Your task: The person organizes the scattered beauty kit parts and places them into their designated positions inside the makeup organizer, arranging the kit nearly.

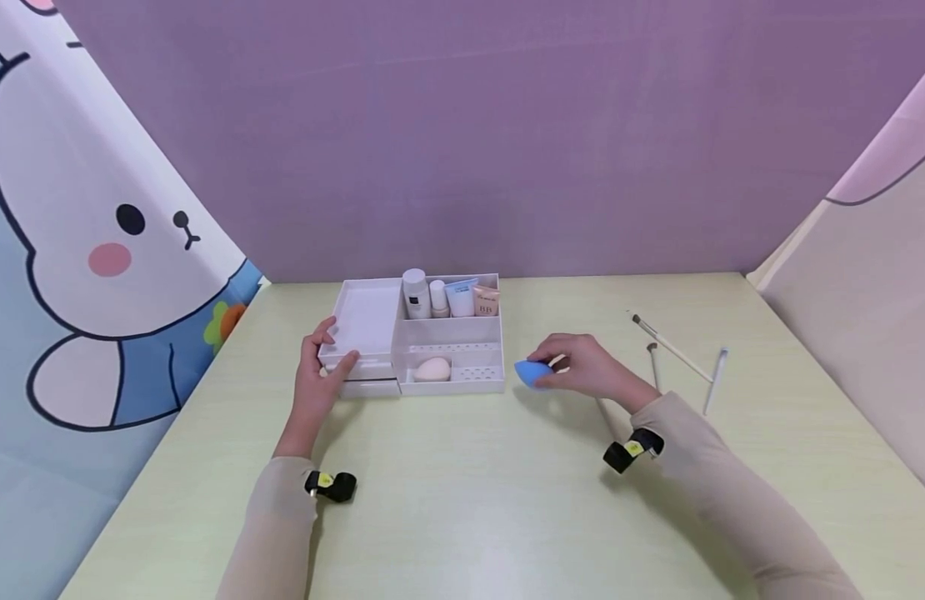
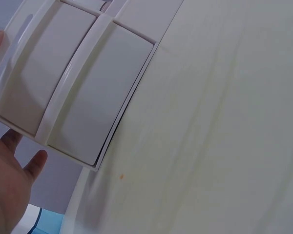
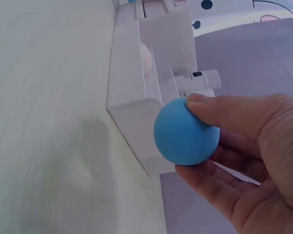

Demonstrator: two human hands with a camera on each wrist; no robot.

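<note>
In the head view, my right hand (image 1: 582, 364) pinches a blue makeup sponge (image 1: 532, 372) between thumb and fingers, just off the right side of a white cosmetics organizer (image 1: 451, 388). The right wrist view shows the sponge (image 3: 183, 134) by the organizer's outer wall. My left hand (image 1: 317, 379) holds the organizer's left end, thumb on top near the front edge and fingers along the side. A pale pink makeup sponge (image 1: 433, 370) lies in the front compartment. Behind it stand a white bottle (image 1: 416, 296), a smaller bottle (image 1: 439, 298), a blue-white tube (image 1: 461, 298) and a BB cream tube (image 1: 487, 301).
Several makeup brushes lie on the right of the table, among them a long one (image 1: 672, 348) and a short one (image 1: 653, 364); another is partly behind the right forearm. Two shut drawers (image 2: 95, 95) face the table's front (image 1: 462, 500). A purple backdrop (image 1: 507, 150) rises behind.
</note>
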